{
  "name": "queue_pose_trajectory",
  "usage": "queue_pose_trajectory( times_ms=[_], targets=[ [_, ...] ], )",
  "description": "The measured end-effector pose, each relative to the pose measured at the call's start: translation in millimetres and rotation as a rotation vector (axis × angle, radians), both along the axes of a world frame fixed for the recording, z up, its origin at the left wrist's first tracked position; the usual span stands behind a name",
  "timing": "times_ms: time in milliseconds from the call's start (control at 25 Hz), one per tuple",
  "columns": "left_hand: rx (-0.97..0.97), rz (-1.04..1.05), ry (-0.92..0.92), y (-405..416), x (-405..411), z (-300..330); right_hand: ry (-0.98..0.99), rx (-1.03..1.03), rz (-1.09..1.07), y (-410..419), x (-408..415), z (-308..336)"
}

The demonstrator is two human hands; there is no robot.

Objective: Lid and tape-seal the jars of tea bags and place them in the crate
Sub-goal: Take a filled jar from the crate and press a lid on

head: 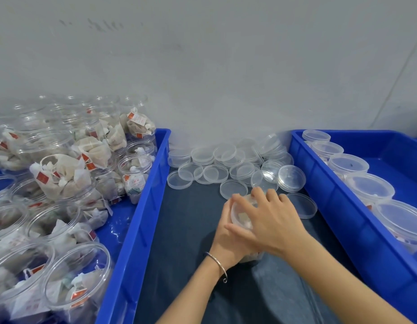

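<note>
A clear jar of tea bags (243, 220) stands on the dark table between two blue crates. My left hand (226, 239) grips its side from the left, a thin bangle on the wrist. My right hand (270, 218) lies over the top with fingers curled round the clear lid on the jar's mouth. The hands hide most of the jar. The right blue crate (343, 206) holds a row of lidded jars (369, 185) along its left wall.
The left blue crate (142, 206) is piled with open jars of tea bags (62, 178). A heap of loose clear lids (226, 164) lies at the back of the table against the grey wall, with single lids (302, 204) near my hands.
</note>
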State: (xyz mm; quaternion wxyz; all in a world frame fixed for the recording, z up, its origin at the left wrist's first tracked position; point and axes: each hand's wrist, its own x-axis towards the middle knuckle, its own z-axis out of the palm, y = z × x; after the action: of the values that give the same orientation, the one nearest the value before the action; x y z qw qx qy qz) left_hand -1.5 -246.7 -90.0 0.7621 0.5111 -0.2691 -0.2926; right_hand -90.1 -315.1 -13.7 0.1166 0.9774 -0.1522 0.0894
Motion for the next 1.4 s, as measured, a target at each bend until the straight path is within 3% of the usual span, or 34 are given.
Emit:
queue_pose_trajectory(
  times_ms=[120,200,280,360,480,520,680,760,840,920,1000,1040,1080,1120,1240,1400],
  targets=[
    [0.097,0.053,-0.3,0,1,-27,0.055,0.27,0.172,-9,-1,5],
    [0.2,0.029,-0.386,2,2,-39,0.138,0.357,0.33,-25,-4,14],
    [0.115,-0.073,-0.283,8,5,-29,0.115,0.277,0.377,-31,-7,10],
    [0.009,-0.226,0.126,0,-1,1,0.037,0.14,0.284,-24,-6,2],
    [0.02,-0.124,0.208,-9,-5,12,-0.032,0.071,0.207,-17,3,-3],
    [-0.014,-0.154,0.299,-11,-5,10,-0.018,0.101,0.244,-21,5,-2],
    [0.011,-0.04,0.304,-4,3,5,-0.001,0.349,0.345,-28,3,-4],
    [0.133,-0.009,0.222,5,11,7,-0.162,0.308,0.287,-16,-3,-15],
    [0.205,0.042,-0.044,4,11,-1,-0.216,0.287,0.243,-11,-1,-23],
    [0.283,0.098,-0.476,4,-7,-15,-0.18,0.569,0.233,-16,8,-18],
    [0.212,0.239,-0.525,4,-12,-24,-0.375,1.011,0.18,-35,19,-17],
    [0.15,0.296,-0.528,6,-13,-22,-0.518,1.055,0.1,-46,17,-25],
    [0.12,0.345,-0.485,8,-11,-21,-0.535,0.975,-0.014,-57,11,-36],
    [0.112,0.405,-0.438,8,-8,-18,-0.409,0.859,-0.127,-63,2,-47],
    [0.104,0.52,-0.476,9,2,-16,0.16,0.58,-0.296,-66,-20,-87],
    [0.147,0.555,-0.577,9,5,-20,0.13,0.221,-0.186,-58,-32,-91]
  ],
)
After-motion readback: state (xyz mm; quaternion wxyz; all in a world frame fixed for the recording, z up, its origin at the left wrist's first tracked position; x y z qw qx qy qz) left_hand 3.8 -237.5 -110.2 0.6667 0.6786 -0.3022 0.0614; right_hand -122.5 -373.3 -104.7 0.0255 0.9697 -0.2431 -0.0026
